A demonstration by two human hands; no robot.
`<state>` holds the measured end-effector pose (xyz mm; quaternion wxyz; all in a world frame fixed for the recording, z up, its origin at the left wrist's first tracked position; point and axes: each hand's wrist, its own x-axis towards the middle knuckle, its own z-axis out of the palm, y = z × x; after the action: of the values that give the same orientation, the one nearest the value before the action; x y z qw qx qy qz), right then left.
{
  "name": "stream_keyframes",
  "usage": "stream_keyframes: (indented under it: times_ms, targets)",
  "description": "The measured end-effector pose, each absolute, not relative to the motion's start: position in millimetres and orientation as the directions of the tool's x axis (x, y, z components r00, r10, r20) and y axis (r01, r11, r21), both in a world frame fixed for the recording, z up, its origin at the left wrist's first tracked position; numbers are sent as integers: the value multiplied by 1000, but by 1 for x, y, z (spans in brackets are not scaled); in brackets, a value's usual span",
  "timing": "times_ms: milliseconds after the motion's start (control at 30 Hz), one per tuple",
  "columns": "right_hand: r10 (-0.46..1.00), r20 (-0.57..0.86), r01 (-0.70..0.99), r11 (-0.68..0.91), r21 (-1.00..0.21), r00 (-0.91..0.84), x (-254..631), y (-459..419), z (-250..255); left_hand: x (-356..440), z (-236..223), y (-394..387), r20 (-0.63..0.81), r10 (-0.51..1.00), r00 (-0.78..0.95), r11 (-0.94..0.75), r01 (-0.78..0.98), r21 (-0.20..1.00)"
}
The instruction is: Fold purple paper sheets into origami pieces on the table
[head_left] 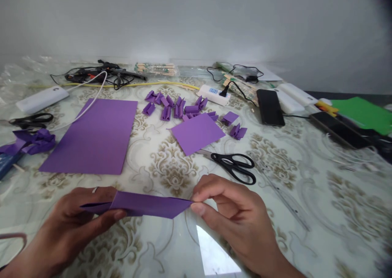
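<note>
A folded strip of purple paper (pixel 150 205) is held low over the near part of the table, stretched between both hands. My left hand (pixel 82 216) grips its left end, thumb in front and fingers behind. At the pointed right end, my right hand (pixel 232 216) pinches the tip between thumb and forefinger. Beyond the hands lies a smaller purple sheet (pixel 198 133), with black-handled scissors (pixel 234 164) whose blades reach toward its near corner. A large purple sheet (pixel 94 139) rests at the left. Several small folded purple pieces (pixel 179 107) are grouped behind the smaller sheet.
A clear ruler (pixel 284 200) lies right of my right hand. Phones (pixel 270 107), a white power strip (pixel 213 94) and green paper (pixel 364 113) sit farther back. At the left are a white power bank (pixel 43 99), more scissors (pixel 33 120) and crumpled purple paper (pixel 38 141).
</note>
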<state>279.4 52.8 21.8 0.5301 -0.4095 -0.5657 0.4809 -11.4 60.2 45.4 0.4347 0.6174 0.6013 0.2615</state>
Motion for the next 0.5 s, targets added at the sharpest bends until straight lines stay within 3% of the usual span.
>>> stream_keyframes:
  times_ms: [233, 400, 500]
  targets:
    - [950, 277, -29, 275, -961, -146, 282, 52, 21, -26, 36, 59, -107, 985, 132, 11, 579, 815]
    - [933, 319, -12, 322, -947, -169, 283, 54, 21, -44, 23, 70, 53, 910, 410, -287, 533, 796]
    - [932, 317, -7, 321, -947, -177, 282, 54, 21, -45, 23, 72, 83, 895, 438, -325, 515, 793]
